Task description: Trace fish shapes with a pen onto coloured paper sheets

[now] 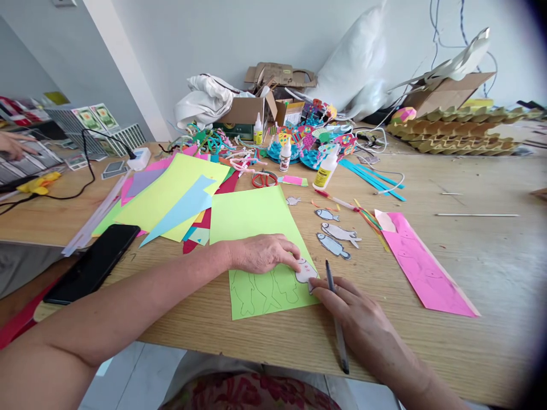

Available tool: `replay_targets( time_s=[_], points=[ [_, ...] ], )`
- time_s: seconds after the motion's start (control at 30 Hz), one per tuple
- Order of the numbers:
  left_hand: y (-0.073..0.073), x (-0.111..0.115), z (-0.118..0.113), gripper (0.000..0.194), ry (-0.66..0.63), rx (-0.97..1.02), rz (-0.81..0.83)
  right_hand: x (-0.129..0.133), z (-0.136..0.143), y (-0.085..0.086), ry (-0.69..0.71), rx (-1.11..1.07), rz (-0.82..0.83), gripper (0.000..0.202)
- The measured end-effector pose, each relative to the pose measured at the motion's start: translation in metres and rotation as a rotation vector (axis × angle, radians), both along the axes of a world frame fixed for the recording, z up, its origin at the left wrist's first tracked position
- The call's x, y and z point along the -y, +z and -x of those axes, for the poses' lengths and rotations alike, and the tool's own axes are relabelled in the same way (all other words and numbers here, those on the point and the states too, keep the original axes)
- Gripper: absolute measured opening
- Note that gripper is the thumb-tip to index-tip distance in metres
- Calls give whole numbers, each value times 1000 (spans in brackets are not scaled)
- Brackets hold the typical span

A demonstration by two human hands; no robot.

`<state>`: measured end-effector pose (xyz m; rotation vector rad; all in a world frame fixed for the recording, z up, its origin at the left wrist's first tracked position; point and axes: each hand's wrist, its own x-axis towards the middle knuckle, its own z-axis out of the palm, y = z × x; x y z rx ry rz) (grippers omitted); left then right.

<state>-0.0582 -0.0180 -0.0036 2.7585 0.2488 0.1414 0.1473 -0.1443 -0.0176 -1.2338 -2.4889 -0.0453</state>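
A light green sheet (250, 219) lies in front of me, with several fish outlines drawn along its near part. My left hand (265, 253) rests on the sheet, its fingertips pressing the upper edge of a white paper fish (306, 271) near the sheet's right edge. My right hand (356, 307) touches the fish's tail with its fingertips and holds a dark pen (341, 341), which slants across the hand with one end pointing away from me. Right of the sheet lie several cut-out paper fish (332, 245). Farther right is a pink sheet (427, 265) with faint drawn outlines.
A black phone (92, 265) and coloured papers (171, 196) lie to the left. Behind the green sheet are red scissors (264, 179), glue bottles (326, 168), craft pieces and boxes. Egg trays (461, 131) stand back right. Another person's hand (15, 145) shows at far left.
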Motion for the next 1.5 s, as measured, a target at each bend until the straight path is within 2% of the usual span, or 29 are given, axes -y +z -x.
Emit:
replay_targets(
  time_s=[0.27, 0.47, 0.57, 0.67, 0.77, 0.87, 1.03, 1.2, 1.27, 1.4, 1.5],
  points=[
    [-3, -2, -1, 40, -20, 27, 27, -1, 1, 0, 4, -9, -12, 28],
    [1, -4, -5, 42, -23, -23, 38, 0, -2, 2, -2, -56, 39, 29],
    [6, -3, -6, 42, -15, -61, 49, -2, -7, 15, -70, -185, 83, 22],
    [9, 0, -5, 40, -16, -76, 31, -10, -10, 29, -155, -422, 157, 22],
    [9, 5, -3, 39, -16, -72, -30, -22, -6, 33, -257, -665, 286, 24],
    [7, 10, 0, 38, -6, -75, -118, -32, 1, 26, -299, -573, 377, 21],
    [5, 17, 2, 32, 12, -50, -249, -35, 8, 11, -276, -317, 269, 18],
    [13, 35, -1, 26, 119, -126, -338, -32, 7, 12, -224, -168, 286, 18],
    [19, 49, -3, 26, 173, -147, -329, -32, 7, 14, -218, -154, 292, 18],
    [27, 77, -6, 26, 346, -153, -193, -34, 7, 16, -201, -127, 276, 21],
    [28, 81, -5, 31, 406, -154, -104, -37, 6, 17, -186, -110, 280, 22]
  ],
)
